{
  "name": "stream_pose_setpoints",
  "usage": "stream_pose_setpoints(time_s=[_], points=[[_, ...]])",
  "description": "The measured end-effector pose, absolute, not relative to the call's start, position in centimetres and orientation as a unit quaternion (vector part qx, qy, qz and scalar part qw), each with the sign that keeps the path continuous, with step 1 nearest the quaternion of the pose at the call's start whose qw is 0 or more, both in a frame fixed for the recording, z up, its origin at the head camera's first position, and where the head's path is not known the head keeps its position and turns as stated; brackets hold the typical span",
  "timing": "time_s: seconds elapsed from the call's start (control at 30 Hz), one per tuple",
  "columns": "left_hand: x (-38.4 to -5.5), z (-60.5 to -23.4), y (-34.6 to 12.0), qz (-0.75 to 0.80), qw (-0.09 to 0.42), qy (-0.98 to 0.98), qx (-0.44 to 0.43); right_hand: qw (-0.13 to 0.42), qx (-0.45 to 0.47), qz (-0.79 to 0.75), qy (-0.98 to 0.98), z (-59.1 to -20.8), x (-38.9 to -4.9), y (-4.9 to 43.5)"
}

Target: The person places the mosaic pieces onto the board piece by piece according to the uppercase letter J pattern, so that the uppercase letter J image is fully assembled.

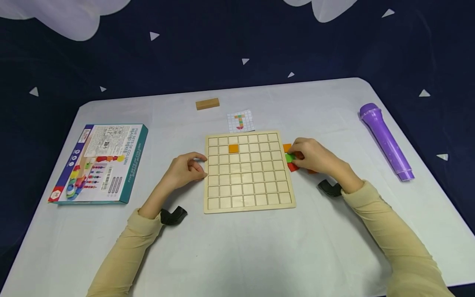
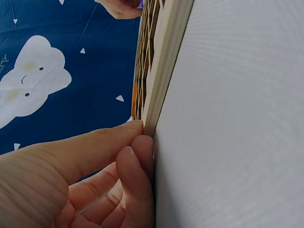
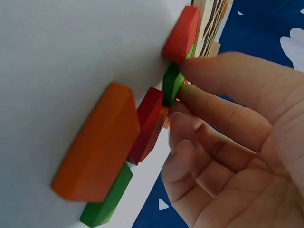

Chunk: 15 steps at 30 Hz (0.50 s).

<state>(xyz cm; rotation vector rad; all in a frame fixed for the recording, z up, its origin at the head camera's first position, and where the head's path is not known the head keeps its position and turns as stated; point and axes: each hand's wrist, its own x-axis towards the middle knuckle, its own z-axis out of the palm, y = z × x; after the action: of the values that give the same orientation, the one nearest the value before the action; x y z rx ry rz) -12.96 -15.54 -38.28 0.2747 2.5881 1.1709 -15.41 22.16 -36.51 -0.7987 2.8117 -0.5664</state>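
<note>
I record the left hand (image 1: 185, 170) at the left edge of the gridded board (image 1: 240, 209), fingertips touching the rim, thumb and forefinger spaced apart along it. The right hand (image 1: 313, 154) is just beside the board's right edge, with thumb and forefinger pinching a green tile (image 3: 172, 84). Around that hand on the white surface (image 1: 222, 255) I note a red tile (image 3: 182, 35) and, nearer the wrist camera, an orange tile (image 3: 97, 147). One orange square (image 1: 233, 148) sits in the board's second row from the far side, third column from the left. Beyond the far edge lie a pattern card (image 1: 241, 121) and a wooden block (image 1: 208, 104). A printed box (image 1: 100, 163) lies well apart at left, a purple tube (image 1: 386, 142) at right.
</note>
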Motion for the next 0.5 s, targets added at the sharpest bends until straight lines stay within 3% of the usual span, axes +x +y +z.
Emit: stream_pose_setpoints(time_s=[0.5], points=[[-12.99, -38.24, -15.46, 0.408, 0.144, 0.896, 0.094, 0.071, -0.288, -0.180, 0.938, -36.82, -15.53, 22.52]])
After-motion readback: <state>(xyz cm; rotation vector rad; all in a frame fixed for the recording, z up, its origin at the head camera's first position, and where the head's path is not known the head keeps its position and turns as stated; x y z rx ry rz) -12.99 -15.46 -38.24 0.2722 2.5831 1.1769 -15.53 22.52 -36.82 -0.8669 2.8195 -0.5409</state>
